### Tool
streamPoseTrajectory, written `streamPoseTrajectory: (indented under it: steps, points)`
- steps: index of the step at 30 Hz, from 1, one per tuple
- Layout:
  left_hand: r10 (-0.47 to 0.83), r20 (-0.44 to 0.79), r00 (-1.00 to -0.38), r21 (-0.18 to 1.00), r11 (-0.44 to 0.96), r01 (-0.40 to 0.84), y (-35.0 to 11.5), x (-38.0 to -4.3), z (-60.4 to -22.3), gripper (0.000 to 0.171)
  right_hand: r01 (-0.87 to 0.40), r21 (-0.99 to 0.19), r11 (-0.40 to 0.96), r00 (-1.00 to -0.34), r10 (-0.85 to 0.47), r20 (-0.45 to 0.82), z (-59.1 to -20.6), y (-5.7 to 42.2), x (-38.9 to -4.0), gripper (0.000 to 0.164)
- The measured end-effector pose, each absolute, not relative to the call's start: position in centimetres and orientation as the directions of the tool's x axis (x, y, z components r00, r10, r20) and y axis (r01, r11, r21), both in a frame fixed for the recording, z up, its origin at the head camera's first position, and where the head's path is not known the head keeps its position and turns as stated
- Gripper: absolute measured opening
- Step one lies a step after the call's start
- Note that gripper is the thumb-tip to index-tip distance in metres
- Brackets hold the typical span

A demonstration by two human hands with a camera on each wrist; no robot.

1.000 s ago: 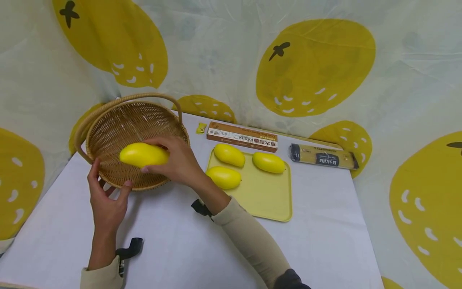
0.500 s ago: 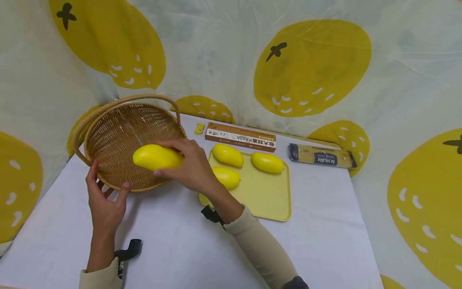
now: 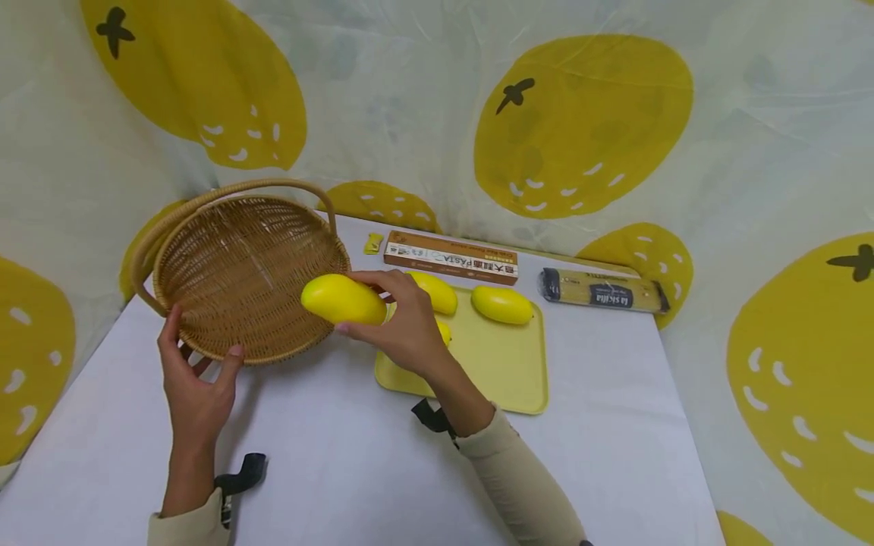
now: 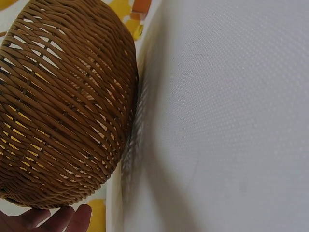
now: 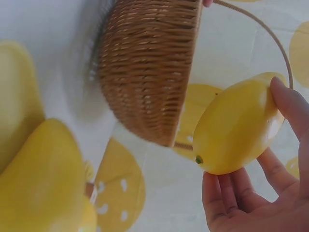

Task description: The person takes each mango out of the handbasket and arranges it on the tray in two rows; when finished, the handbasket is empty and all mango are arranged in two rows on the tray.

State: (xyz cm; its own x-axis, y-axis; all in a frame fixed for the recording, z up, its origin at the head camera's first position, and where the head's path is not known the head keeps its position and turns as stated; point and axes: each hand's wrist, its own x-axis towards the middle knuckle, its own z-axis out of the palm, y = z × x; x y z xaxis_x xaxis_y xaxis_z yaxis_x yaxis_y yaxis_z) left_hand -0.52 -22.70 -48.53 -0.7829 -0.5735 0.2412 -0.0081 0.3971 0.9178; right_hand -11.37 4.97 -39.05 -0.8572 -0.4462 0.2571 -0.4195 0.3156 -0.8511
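A yellow mango (image 3: 344,299) is held in my right hand (image 3: 408,322), between the basket and the tray. In the right wrist view, thumb and fingers grip the mango (image 5: 239,128) from opposite sides. My left hand (image 3: 199,387) holds the near rim of a wicker basket (image 3: 249,265), thumb on the outer side. The basket tilts towards me and no fruit shows inside it. In the left wrist view, fingertips (image 4: 79,218) touch the weave. On a pale yellow tray (image 3: 501,371) lie mangoes: one at the right (image 3: 502,305), two others partly behind my right hand.
Behind the tray lies a brown pasta box (image 3: 451,258), with a small yellow packet (image 3: 373,243) at its left end. A bag of spaghetti (image 3: 604,290) lies to the right. A patterned curtain (image 3: 410,98) hangs behind the white-covered table (image 3: 614,425).
My right hand has moved right with the mango, from over the basket to beside the tray's left edge. My left hand stays on the basket rim.
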Motion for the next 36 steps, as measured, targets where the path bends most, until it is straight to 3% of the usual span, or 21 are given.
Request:
streamPoseTrajectory:
  steps: [9, 36]
  points:
    - [-0.573, 0.236, -0.785, 0.922, 0.387, -0.006, -22.7, -0.4, -48.3, 0.095, -0.324, -0.866, 0.38, -0.91, -0.376, 0.176, -40.0, 8.1, -11.0, 0.062]
    - [-0.564, 0.25, -0.787, 0.919, 0.395, 0.008, -22.7, -0.4, -48.3, 0.095, -0.168, -0.826, 0.538, -0.981, -0.176, 0.085, -42.5, 19.2, -10.7, 0.063]
